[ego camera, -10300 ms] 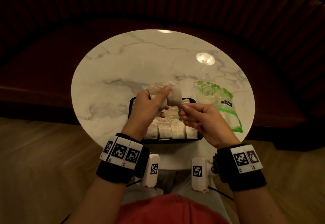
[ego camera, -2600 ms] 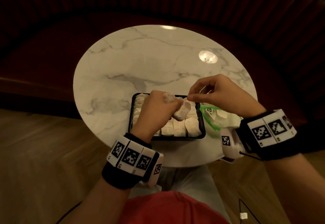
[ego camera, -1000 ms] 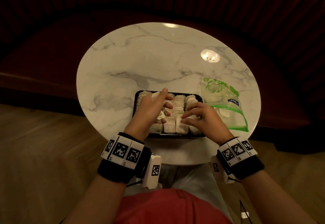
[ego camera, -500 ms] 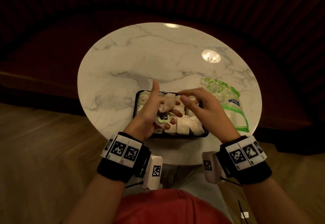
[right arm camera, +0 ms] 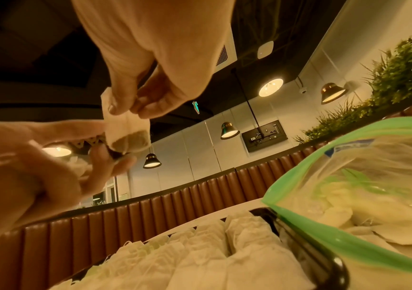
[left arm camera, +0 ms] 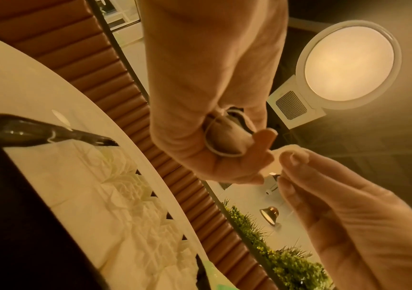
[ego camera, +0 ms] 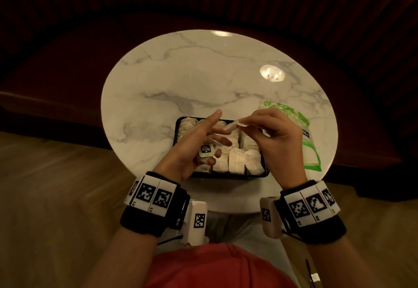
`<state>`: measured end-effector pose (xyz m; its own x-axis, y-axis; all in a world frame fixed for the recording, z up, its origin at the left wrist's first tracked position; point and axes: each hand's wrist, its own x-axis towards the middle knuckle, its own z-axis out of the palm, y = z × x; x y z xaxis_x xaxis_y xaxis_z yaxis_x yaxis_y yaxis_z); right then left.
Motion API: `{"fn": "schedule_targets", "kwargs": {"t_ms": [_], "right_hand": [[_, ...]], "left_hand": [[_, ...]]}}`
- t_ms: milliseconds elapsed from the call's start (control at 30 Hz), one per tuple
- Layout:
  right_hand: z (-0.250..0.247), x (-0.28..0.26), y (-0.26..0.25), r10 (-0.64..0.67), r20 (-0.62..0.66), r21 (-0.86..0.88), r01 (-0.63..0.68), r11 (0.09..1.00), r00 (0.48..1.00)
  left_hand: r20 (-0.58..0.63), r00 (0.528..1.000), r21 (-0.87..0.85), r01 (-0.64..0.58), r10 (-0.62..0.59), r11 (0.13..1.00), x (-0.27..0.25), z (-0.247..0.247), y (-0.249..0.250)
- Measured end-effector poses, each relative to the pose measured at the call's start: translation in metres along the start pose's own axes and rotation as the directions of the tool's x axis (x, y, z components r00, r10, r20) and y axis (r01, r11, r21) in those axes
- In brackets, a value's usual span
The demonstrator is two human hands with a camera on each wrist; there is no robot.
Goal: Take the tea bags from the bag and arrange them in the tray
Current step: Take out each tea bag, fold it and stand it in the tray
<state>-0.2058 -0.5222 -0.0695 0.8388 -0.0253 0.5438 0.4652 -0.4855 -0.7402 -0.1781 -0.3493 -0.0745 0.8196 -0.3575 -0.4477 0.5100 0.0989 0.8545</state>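
A black tray (ego camera: 226, 175) near the table's front edge holds rows of white tea bags (ego camera: 237, 161). Both hands hover just above it. My right hand (ego camera: 246, 125) pinches the top of one tea bag (ego camera: 233, 127) between thumb and forefinger; in the right wrist view this tea bag (right arm camera: 128, 133) hangs from the right hand (right arm camera: 125, 109). My left hand (ego camera: 212, 139) cups the bag's lower end, its string and its paper tag (ego camera: 205, 150), with the index finger straight. The left wrist view shows curled fingers round the tea bag (left arm camera: 224, 137). The clear green-edged zip bag (ego camera: 309, 152) lies right of the tray.
The round marble table (ego camera: 181, 72) has bare surface behind and left of the tray. A dark red padded bench curves round the far side. The tray sits close to the table's near edge, above my lap. The zip bag (right arm camera: 348, 186) touches the tray's right rim (right arm camera: 323, 261).
A second ago both hands rested on the tea bags in the tray. They have since lifted with one tea bag, and the right hand has drawn its top up and to the right.
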Motion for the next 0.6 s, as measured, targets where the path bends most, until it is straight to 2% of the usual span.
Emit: {"fn": "schedule_targets", "kwargs": {"t_ms": [100, 200, 333, 467, 533, 600], "right_hand": [[0.002, -0.006, 0.000, -0.011, -0.007, 0.023, 0.011, 1.000, 1.000], [0.001, -0.011, -0.002, -0.007, 0.016, 0.035, 0.006, 0.999, 1.000], [-0.004, -0.013, -0.003, 0.025, 0.070, 0.058, -0.029, 0.998, 0.997], [-0.009, -0.014, -0.004, 0.078, 0.082, 0.151, -0.089, 0.984, 0.994], [-0.011, -0.013, -0.005, 0.136, 0.068, 0.164, -0.146, 0.976, 0.988], [-0.013, -0.012, -0.004, 0.271, 0.039, 0.204, -0.273, 0.940, 0.962]], "left_hand": [[-0.005, 0.994, -0.074, -0.111, 0.111, 0.991, -0.002, 0.003, 0.002], [-0.068, 0.979, -0.110, -0.198, 0.192, 0.974, 0.000, 0.002, 0.003], [-0.131, 0.962, -0.075, -0.251, 0.240, 0.965, 0.000, -0.002, 0.003], [-0.177, 0.956, -0.100, -0.253, 0.233, 0.962, 0.002, -0.006, 0.004], [-0.213, 0.952, -0.126, -0.250, 0.220, 0.960, 0.002, -0.008, 0.005], [-0.240, 0.945, -0.129, -0.258, 0.222, 0.958, 0.002, -0.009, 0.006]]}}
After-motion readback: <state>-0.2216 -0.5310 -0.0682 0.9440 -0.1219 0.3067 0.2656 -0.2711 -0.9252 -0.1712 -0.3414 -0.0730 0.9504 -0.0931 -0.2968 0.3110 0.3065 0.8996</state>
